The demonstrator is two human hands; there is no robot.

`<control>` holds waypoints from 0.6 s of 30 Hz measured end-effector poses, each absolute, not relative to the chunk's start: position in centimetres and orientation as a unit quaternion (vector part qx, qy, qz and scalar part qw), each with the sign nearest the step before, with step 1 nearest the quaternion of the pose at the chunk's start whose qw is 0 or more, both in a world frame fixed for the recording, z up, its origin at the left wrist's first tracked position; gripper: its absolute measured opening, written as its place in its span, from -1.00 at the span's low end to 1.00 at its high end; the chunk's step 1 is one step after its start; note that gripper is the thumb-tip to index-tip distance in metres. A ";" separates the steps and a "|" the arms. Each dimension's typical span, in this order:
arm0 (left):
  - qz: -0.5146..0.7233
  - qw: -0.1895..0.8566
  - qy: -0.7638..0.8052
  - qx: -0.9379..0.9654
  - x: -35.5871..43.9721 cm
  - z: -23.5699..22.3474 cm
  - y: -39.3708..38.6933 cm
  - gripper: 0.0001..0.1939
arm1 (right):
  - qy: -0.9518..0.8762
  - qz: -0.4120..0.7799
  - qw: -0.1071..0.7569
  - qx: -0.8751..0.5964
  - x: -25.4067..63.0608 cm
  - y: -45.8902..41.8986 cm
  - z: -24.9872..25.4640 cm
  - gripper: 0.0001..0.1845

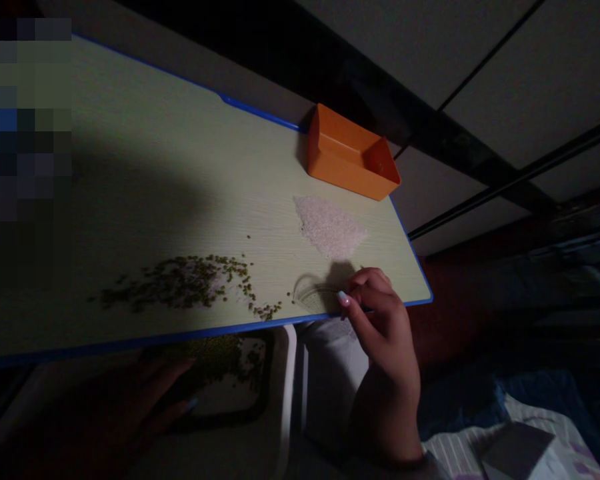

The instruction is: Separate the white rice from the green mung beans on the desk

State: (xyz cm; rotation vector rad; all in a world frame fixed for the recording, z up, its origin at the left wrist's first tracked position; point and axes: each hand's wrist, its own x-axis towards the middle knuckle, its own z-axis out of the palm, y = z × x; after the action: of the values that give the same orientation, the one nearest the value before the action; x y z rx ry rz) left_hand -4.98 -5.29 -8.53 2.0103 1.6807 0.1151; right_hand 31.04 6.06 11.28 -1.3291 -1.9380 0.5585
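My right hand (385, 313) is closed in a pinch at the table's near edge. Between its thumb and fingers is a clear, curved plastic piece with fine markings, like a protractor (313, 298), lying at the tabletop. To its left spreads a pile of green beans (180, 280) with some white grains mixed in. Beyond the hand lies a patch of white, rice-like grains (330, 228). My left hand (153, 393) is in deep shadow, low over a white tray (289, 373); its visible fingers are stretched out and apart. More green beans (213, 353) lie in the tray.
An orange open box (347, 167) stands at the far right corner of the pale, blue-edged table (145, 200). A few loose beans lie between the pile and the protractor. Striped cloth (460, 447) lies at lower right. The upper left corner is pixelated.
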 end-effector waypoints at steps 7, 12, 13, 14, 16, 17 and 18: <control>0.014 0.257 0.609 0.750 -4.8 -7.6 -5.3 -0.41 | -0.752 0.204 0.348 -0.521 30.6 6.7 11.0 -0.66; 0.000 0.228 0.607 0.761 -5.1 -7.9 -5.6 -0.43 | -0.741 0.185 0.354 -0.539 30.3 6.9 11.0 -0.66; -0.002 0.227 0.609 0.760 -5.2 -8.1 -5.7 -0.44 | -0.740 0.183 0.352 -0.543 30.2 7.0 11.0 -0.66; -0.004 0.230 0.612 0.757 -5.2 -8.2 -5.8 -0.44 | -0.741 0.183 0.349 -0.544 30.1 7.1 11.0 -0.66; -0.004 0.245 0.616 0.749 -5.2 -8.1 -5.7 -0.45 | -0.749 0.190 0.339 -0.537 29.9 7.3 11.2 -0.65; -0.001 0.251 0.619 0.745 -5.0 -8.0 -5.7 -0.46 | -0.754 0.196 0.334 -0.530 29.7 7.4 11.2 -0.65; 0.005 0.257 0.621 0.741 -4.9 -7.8 -5.6 -0.46 | -0.760 0.203 0.329 -0.522 29.6 7.5 11.3 -0.65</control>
State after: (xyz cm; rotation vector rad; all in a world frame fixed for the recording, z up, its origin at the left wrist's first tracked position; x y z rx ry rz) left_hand -4.92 -5.60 -7.76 2.0100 1.6834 0.0126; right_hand 29.63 7.47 11.30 -1.3670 -1.9892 0.5315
